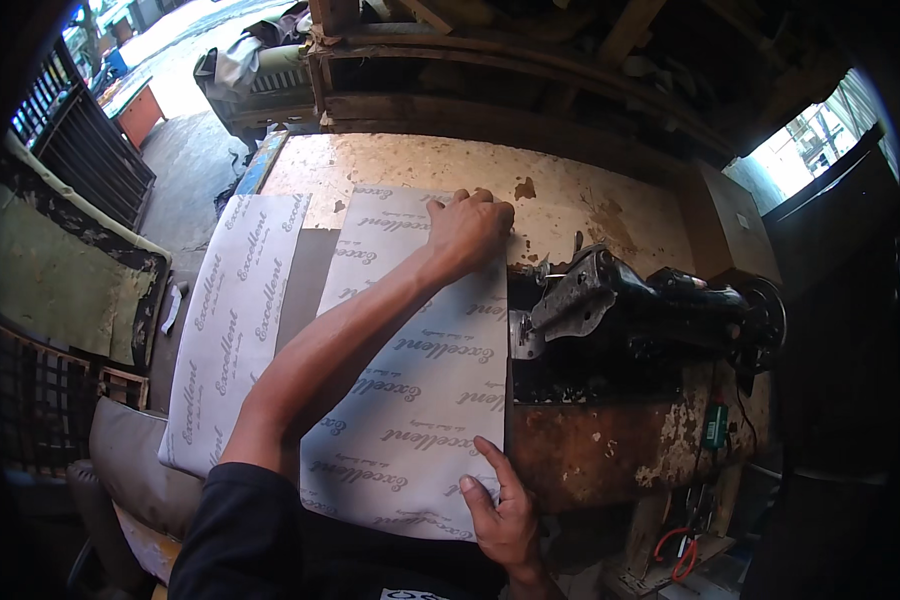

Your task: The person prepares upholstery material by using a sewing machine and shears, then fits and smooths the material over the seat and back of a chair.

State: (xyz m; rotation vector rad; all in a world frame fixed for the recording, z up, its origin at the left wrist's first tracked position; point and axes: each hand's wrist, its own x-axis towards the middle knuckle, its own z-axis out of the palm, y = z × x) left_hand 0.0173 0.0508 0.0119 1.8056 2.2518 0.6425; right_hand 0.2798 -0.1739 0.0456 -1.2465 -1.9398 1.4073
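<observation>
A white sheet of material with a repeated grey printed script (400,350) lies lengthwise before me on the table. My left arm reaches across it, and my left hand (473,232) is closed at its far right edge, with the fingers curled over that edge. At the near right corner rests my right hand (505,515), its thumb and index finger spread apart on the sheet; its other fingers are hidden. Left of this sheet lies a second piece with the same print (235,330). A black sewing machine (630,310) stands just right of the sheet.
The worn wooden table (410,155) has peeling patches. A cardboard box (725,225) stands behind the machine. Dark wooden shelving (530,70) spans the far side. A padded grey-brown seat piece (135,450) is at the near left, and an orange-red handled tool (678,555) lies below right.
</observation>
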